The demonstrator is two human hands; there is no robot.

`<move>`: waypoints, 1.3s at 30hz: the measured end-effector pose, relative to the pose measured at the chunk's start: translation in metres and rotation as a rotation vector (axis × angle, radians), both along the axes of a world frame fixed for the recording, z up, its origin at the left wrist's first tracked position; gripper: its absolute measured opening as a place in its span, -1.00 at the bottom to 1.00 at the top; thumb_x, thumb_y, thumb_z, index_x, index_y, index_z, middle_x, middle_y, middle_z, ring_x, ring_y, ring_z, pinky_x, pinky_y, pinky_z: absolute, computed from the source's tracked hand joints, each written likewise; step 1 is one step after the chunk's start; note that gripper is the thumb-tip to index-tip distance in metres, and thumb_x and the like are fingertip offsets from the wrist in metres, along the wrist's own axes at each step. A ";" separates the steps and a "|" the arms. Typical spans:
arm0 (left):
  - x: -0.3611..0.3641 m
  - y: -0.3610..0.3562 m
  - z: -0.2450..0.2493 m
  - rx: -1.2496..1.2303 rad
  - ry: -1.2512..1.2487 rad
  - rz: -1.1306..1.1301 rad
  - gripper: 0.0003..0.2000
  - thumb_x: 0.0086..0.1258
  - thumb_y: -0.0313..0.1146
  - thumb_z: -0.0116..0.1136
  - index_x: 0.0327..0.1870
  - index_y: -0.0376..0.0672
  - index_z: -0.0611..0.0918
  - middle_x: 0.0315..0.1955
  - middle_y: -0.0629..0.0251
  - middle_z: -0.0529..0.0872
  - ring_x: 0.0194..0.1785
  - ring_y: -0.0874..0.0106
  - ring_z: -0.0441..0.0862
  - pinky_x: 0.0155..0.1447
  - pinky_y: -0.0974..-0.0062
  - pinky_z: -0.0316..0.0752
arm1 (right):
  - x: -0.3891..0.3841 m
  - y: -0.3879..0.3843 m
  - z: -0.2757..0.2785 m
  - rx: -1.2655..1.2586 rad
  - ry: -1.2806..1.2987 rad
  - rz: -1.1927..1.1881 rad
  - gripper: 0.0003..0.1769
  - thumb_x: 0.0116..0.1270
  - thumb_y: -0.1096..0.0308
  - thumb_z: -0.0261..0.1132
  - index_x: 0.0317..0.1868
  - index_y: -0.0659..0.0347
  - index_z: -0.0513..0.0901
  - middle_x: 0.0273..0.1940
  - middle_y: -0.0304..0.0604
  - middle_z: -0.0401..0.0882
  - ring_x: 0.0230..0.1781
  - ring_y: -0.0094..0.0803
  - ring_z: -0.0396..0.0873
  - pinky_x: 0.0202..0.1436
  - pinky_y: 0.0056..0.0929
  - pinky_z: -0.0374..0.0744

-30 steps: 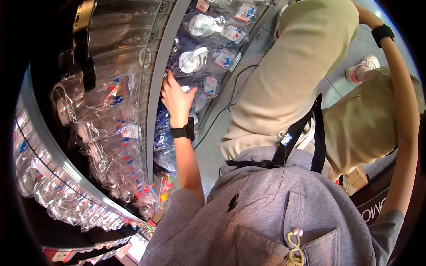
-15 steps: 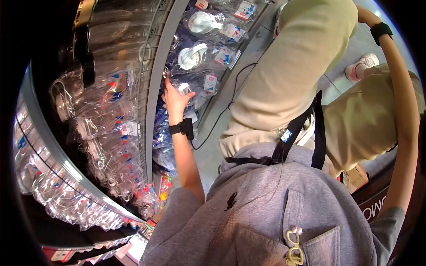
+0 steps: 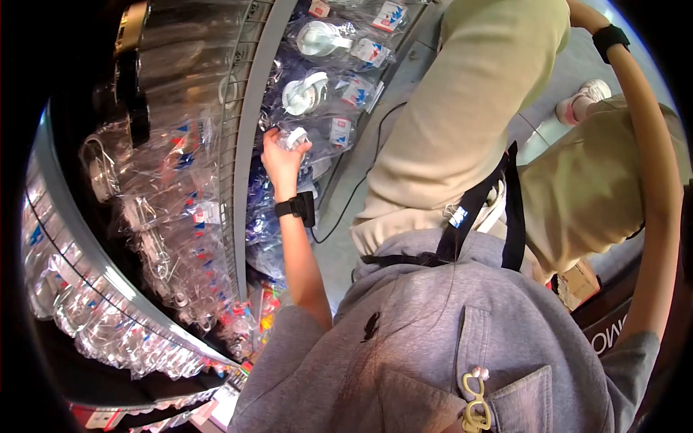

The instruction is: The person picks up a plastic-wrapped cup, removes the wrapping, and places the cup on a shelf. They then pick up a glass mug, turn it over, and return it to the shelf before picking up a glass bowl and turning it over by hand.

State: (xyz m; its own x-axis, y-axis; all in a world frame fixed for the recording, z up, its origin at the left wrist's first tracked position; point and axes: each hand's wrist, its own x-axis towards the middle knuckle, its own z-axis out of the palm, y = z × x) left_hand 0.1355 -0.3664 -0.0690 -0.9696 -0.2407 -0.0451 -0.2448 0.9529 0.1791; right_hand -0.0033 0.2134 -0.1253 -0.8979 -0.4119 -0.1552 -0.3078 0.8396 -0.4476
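Note:
On the low shelf, my left hand [image 3: 283, 160] reaches to a clear plastic bottle with a white lid [image 3: 296, 136], wrapped in clear film. Its fingers curl round the lid and the thumb lies against the lid's near side. Beyond it in the same row lie another white-lidded bottle [image 3: 303, 94] and a further one [image 3: 322, 39], both bagged, with red, white and blue tags. Only part of my right hand [image 3: 586, 17] shows, by my knee at the top right; its fingers are hidden.
Higher shelves with wire edges [image 3: 249, 79] hold several bagged clear bottles [image 3: 170, 209] to the left. A black cable [image 3: 380, 137] runs across the grey floor. My bent leg [image 3: 462, 108] stands close to the right. A cardboard box [image 3: 579, 284] sits behind me.
My left fingers, earlier stretched further along the shelf, have drawn back and curled round the white lid. The view has shifted slightly; my right arm stays by the knee.

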 end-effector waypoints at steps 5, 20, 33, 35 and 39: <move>-0.005 0.005 0.004 0.024 -0.001 0.012 -0.12 -0.40 -0.18 0.62 0.07 -0.34 0.43 -0.07 -0.03 0.64 0.02 0.12 0.59 0.09 0.33 0.46 | -0.007 0.002 -0.005 -0.006 0.004 0.008 -0.69 0.24 0.27 0.20 -0.04 0.19 0.56 -0.18 0.08 0.56 -0.13 -0.08 0.54 -0.06 -0.17 0.48; 0.004 0.117 0.107 -0.017 -0.189 -0.356 -0.14 0.05 -0.05 0.38 0.28 -0.40 0.23 0.17 -0.26 0.37 0.23 -0.06 0.35 0.24 0.19 0.31 | -0.024 0.019 -0.052 -0.152 -0.108 -0.024 -0.70 0.24 0.27 0.18 -0.04 0.18 0.56 -0.21 0.08 0.56 -0.15 -0.07 0.54 -0.08 -0.15 0.48; -0.100 0.420 0.158 1.206 -0.719 -1.464 -0.89 0.17 -0.53 0.14 -0.29 -0.31 0.61 -0.36 0.20 0.70 -0.28 0.47 0.65 -0.15 0.49 0.54 | 0.021 -0.035 0.038 0.128 -0.039 -0.218 -0.59 0.18 0.28 0.26 0.06 0.08 0.51 -0.16 -0.02 0.60 -0.10 -0.08 0.56 -0.06 -0.16 0.54; -0.144 0.466 0.110 1.191 -0.670 -1.392 -0.86 0.19 -0.48 0.14 -0.26 -0.33 0.61 -0.40 0.19 0.70 -0.31 0.47 0.65 -0.17 0.49 0.54 | 0.019 -0.036 0.018 0.110 0.036 -0.348 -0.61 0.16 0.29 0.28 0.02 0.16 0.55 -0.16 -0.07 0.62 -0.09 -0.18 0.58 -0.04 -0.23 0.53; -0.202 0.501 0.022 1.173 -0.512 -1.068 -0.82 0.21 -0.41 0.13 -0.26 -0.35 0.60 -0.37 0.14 0.70 -0.27 0.38 0.66 -0.14 0.43 0.55 | 0.039 -0.032 0.063 0.195 -0.011 -0.197 -0.70 0.17 0.25 0.28 -0.14 0.23 0.60 -0.14 0.01 0.59 -0.01 -0.16 0.52 0.08 -0.21 0.44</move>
